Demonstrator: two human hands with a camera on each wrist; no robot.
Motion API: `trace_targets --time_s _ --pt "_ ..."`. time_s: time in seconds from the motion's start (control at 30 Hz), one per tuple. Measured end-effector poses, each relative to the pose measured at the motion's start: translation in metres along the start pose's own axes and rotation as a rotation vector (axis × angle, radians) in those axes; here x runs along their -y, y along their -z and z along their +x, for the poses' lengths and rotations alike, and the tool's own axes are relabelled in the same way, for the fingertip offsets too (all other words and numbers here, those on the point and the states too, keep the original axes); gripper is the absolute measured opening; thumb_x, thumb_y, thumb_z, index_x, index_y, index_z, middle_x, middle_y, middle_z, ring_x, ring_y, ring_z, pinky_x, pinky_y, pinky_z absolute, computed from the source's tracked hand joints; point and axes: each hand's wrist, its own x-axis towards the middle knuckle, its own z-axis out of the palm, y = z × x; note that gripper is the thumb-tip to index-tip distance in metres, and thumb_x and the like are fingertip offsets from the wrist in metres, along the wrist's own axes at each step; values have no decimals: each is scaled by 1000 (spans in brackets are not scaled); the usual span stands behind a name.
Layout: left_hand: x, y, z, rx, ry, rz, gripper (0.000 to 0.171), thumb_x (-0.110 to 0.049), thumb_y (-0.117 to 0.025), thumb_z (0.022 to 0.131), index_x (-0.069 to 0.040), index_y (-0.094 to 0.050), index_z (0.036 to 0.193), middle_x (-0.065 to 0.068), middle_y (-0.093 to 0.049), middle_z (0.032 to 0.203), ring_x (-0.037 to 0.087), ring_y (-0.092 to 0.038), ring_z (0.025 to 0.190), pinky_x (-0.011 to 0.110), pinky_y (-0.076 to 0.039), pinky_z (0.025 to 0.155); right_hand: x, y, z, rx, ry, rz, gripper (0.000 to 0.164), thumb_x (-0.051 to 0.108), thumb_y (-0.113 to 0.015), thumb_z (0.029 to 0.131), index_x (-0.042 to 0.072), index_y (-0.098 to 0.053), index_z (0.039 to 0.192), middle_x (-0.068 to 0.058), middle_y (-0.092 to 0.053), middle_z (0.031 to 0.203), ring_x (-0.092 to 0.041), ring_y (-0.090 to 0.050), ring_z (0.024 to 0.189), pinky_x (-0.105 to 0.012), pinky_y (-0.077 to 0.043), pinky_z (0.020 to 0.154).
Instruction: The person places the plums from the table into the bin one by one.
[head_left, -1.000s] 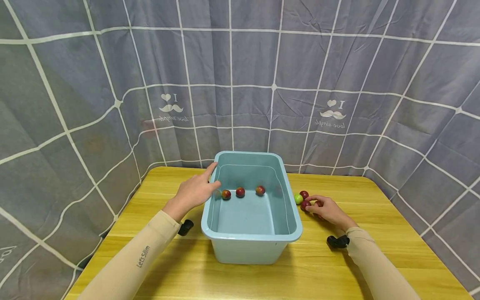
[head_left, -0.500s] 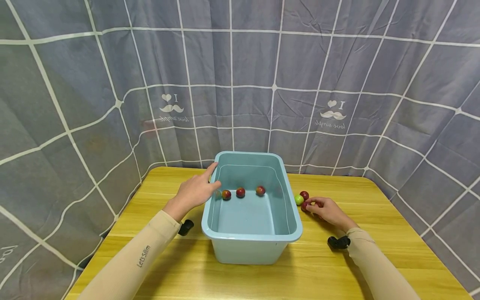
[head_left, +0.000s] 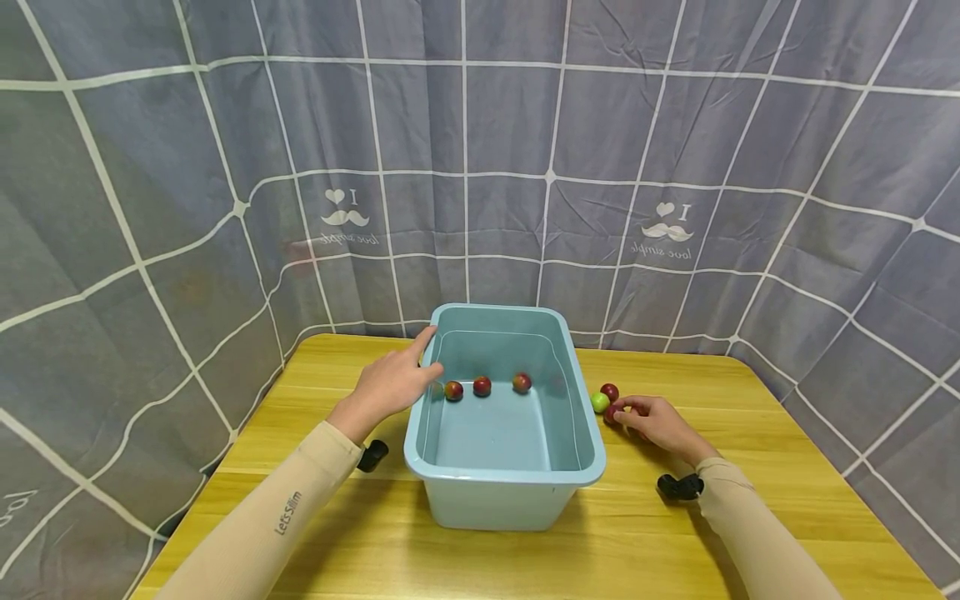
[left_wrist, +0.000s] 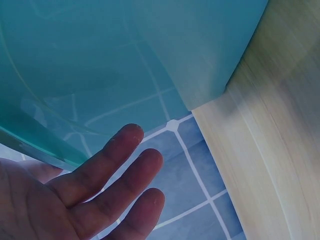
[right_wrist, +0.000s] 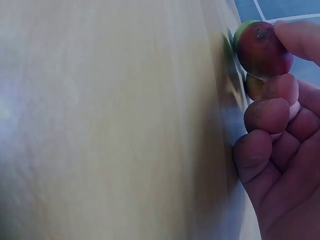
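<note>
Head view shows the right hand [head_left: 660, 427], its grip pinching a dark red fruit [right_wrist: 262, 52] right of the blue bin [head_left: 495, 504], the left hand [head_left: 390, 383], fingers extended, at the bin's left rim, and three reddish fruits [head_left: 482, 386] inside it.

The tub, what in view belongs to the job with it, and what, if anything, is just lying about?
Likely part of the job: tub; left hand at its rim; three red fruits inside; right hand; pinched red fruit; green fruit; far red fruit.

Seemingly just surroundings: table; curtain; black wrist devices.
</note>
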Motion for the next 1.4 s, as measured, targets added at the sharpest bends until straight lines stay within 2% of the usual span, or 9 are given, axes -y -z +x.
trace_targets --time_s 0.27,0.63,0.83,1.1,1.4 --pt "0 0 0 -6 -8 -2 75 -49 -42 96 -32 -13 163 7 -54 67 23 -48 55 33 -34 47 -1 3 -2 2 0 21 42 35 -68 95 3 -68 123 -4 -53 70 -15 -49 57 -24 -39 54" --pt "0 0 -1 -5 -8 2 75 -47 -43 96 -31 -13 163 6 -52 65 23 -46 54 33 -32 46 10 11 -5 -4 13 49 42 34 -68 96 2 -68 123 -7 -52 72 -13 -47 57 -24 -39 51" --pt "0 0 -1 -5 -7 -1 75 -48 -43 96 -31 -13 163 6 -52 66 23 -47 54 33 -33 47 25 18 -4 -8 45 27 42 34 -68 96 2 -67 123 -3 -51 69 -13 -47 55 -25 -39 49" --pt "0 0 -1 -5 -12 0 75 -48 -42 96 -30 -14 163 6 -51 65 23 -47 54 33 -33 47 49 31 -1 -16 109 6 34 35 -67 96 11 -71 120 -1 -49 70 -11 -43 56 -26 -36 51" --pt "0 -1 0 -6 -4 -1 75 -48 -43 96 -31 -14 163 6 -52 65 23 -47 54 33 -33 47 75 43 4 -14 198 -14 35 30 -67 97 4 -70 121 -1 -49 68 -9 -42 56 -25 -34 50"
